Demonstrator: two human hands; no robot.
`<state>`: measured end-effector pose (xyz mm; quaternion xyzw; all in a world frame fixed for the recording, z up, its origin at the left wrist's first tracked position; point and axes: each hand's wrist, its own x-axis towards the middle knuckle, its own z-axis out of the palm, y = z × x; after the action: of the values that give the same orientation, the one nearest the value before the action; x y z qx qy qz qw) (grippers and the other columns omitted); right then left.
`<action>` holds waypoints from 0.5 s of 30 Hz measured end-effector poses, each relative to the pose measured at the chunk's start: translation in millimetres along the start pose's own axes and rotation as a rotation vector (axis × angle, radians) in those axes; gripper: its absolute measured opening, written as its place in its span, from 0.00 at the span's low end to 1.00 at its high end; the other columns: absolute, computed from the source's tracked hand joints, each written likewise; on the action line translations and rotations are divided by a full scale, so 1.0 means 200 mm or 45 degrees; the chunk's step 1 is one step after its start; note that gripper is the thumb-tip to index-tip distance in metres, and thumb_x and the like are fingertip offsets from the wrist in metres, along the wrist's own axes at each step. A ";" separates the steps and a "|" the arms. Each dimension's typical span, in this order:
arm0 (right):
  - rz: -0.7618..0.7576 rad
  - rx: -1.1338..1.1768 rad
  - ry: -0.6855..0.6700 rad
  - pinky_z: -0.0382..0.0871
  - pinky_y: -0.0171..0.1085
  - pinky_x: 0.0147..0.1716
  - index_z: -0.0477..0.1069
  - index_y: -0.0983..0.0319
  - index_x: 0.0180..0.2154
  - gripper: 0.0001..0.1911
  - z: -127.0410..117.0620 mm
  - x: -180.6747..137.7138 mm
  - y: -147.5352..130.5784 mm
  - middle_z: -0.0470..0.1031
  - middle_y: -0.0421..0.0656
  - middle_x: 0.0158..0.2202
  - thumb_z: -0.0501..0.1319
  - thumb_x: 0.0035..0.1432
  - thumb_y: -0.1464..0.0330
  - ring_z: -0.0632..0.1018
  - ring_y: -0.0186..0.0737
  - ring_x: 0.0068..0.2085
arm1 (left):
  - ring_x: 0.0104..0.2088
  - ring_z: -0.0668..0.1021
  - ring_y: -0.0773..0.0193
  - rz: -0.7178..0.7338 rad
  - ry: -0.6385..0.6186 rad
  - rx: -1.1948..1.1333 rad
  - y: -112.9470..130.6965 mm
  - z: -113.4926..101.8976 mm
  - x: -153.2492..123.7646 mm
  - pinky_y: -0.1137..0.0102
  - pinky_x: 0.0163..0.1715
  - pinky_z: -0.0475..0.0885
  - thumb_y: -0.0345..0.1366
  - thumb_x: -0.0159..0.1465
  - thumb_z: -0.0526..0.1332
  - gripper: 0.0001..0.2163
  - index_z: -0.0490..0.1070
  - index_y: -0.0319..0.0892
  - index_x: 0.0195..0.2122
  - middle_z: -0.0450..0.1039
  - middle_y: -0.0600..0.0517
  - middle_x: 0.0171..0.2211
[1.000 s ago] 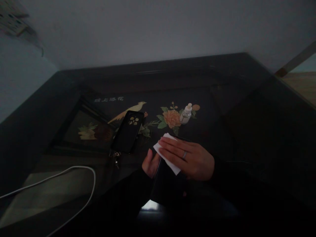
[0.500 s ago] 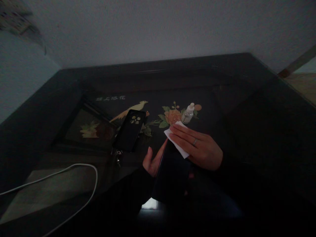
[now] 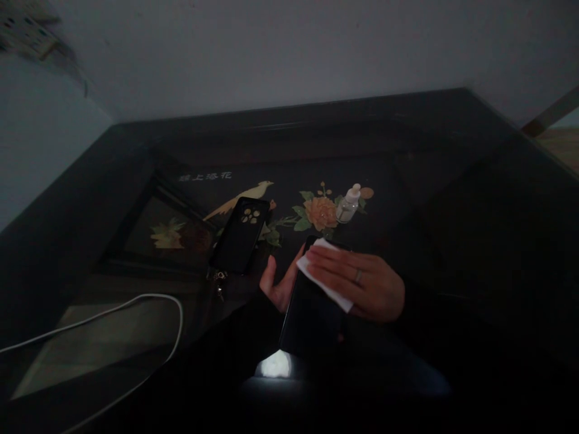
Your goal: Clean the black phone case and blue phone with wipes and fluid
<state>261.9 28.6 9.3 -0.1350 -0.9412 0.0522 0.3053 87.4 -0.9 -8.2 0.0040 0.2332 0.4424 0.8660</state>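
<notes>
A dark smartphone [image 3: 312, 319] lies tilted in my left hand [image 3: 281, 288], which supports it from below and along its left side, the thumb sticking up. My right hand [image 3: 366, 280], with a ring on one finger, presses a folded white wipe [image 3: 328, 288] flat on the upper part of the phone. The fingers of that hand lie together over the wipe. Left of the hands, a black phone case [image 3: 239, 241] with camera cutouts rests on the table, a metal charm [image 3: 220, 283] at its lower end. Beyond the right hand stands a small clear bottle [image 3: 349, 205] with a white top.
The dark glossy table [image 3: 416, 157] bears a bird and flower picture and reflects light. A white cable [image 3: 181, 319] curves across its left front. The wall [image 3: 280, 54] rises behind, with a power strip [image 3: 29, 36] at upper left.
My right hand and the wipe have slid a little down the phone, so its top edge now shows. The camera view has shifted slightly; the case and bottle stay where they were.
</notes>
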 end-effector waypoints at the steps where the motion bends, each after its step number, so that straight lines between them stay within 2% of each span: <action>1: -0.065 0.039 0.003 0.64 0.45 0.52 0.65 0.77 0.48 0.18 0.02 0.01 -0.04 0.68 0.57 0.50 0.49 0.60 0.73 0.63 0.49 0.56 | 0.21 0.70 0.69 -0.025 -0.014 -0.012 0.00 0.00 0.00 0.69 0.36 0.66 0.55 0.61 0.38 0.31 0.55 0.42 0.58 0.73 0.49 0.32; 3: -0.225 0.132 0.026 0.65 0.40 0.52 0.70 0.74 0.43 0.13 0.07 0.02 -0.14 0.72 0.53 0.46 0.53 0.58 0.75 0.68 0.46 0.53 | 0.22 0.70 0.69 -0.058 -0.036 0.000 0.01 0.00 0.00 0.65 0.39 0.65 0.56 0.60 0.38 0.31 0.51 0.46 0.60 0.73 0.49 0.35; 5: -0.311 0.209 0.064 0.64 0.40 0.53 0.72 0.72 0.40 0.12 0.11 0.03 -0.22 0.73 0.51 0.45 0.54 0.57 0.75 0.70 0.45 0.51 | 0.29 0.74 0.63 -0.068 -0.053 0.018 0.01 0.00 0.00 0.60 0.43 0.62 0.57 0.59 0.37 0.31 0.46 0.50 0.61 0.72 0.48 0.41; 6: -0.329 0.212 0.072 0.64 0.40 0.52 0.72 0.73 0.40 0.12 0.13 0.03 -0.23 0.74 0.51 0.45 0.54 0.57 0.75 0.71 0.45 0.51 | 0.32 0.74 0.60 -0.085 -0.068 0.009 0.02 -0.01 0.00 0.59 0.42 0.62 0.58 0.59 0.37 0.31 0.45 0.51 0.61 0.72 0.48 0.40; 7: -0.313 0.206 0.076 0.65 0.40 0.52 0.72 0.73 0.40 0.12 0.13 0.03 -0.23 0.73 0.52 0.45 0.53 0.57 0.75 0.70 0.45 0.51 | 0.31 0.74 0.60 -0.115 -0.087 -0.015 0.02 -0.02 0.00 0.61 0.40 0.64 0.58 0.59 0.38 0.31 0.47 0.50 0.61 0.73 0.49 0.34; 9: -0.229 0.173 0.054 0.66 0.41 0.51 0.70 0.75 0.43 0.15 0.12 0.01 -0.16 0.72 0.54 0.46 0.50 0.60 0.75 0.68 0.47 0.53 | 0.23 0.72 0.67 -0.187 -0.108 -0.105 0.02 -0.05 0.00 0.70 0.30 0.66 0.58 0.59 0.39 0.31 0.55 0.48 0.58 0.70 0.52 0.23; 12: -0.151 0.168 0.027 0.65 0.45 0.51 0.67 0.77 0.46 0.19 0.08 -0.01 -0.09 0.70 0.57 0.48 0.45 0.63 0.71 0.63 0.49 0.56 | 0.17 0.68 0.72 -0.213 -0.092 -0.210 0.01 -0.07 0.00 0.77 0.19 0.63 0.55 0.60 0.43 0.28 0.61 0.45 0.56 0.68 0.53 0.20; 15: -0.261 0.211 0.026 0.64 0.41 0.52 0.70 0.75 0.43 0.16 0.10 -0.01 -0.15 0.71 0.54 0.47 0.49 0.61 0.73 0.67 0.46 0.54 | 0.21 0.72 0.66 -0.158 -0.111 -0.089 0.01 -0.04 0.01 0.71 0.28 0.66 0.54 0.61 0.40 0.30 0.51 0.44 0.60 0.70 0.52 0.21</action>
<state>245.2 -1.3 -2.3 -0.0127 -0.9393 0.0969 0.3288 84.4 -0.5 -15.1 -0.0215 0.1794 0.3952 0.9007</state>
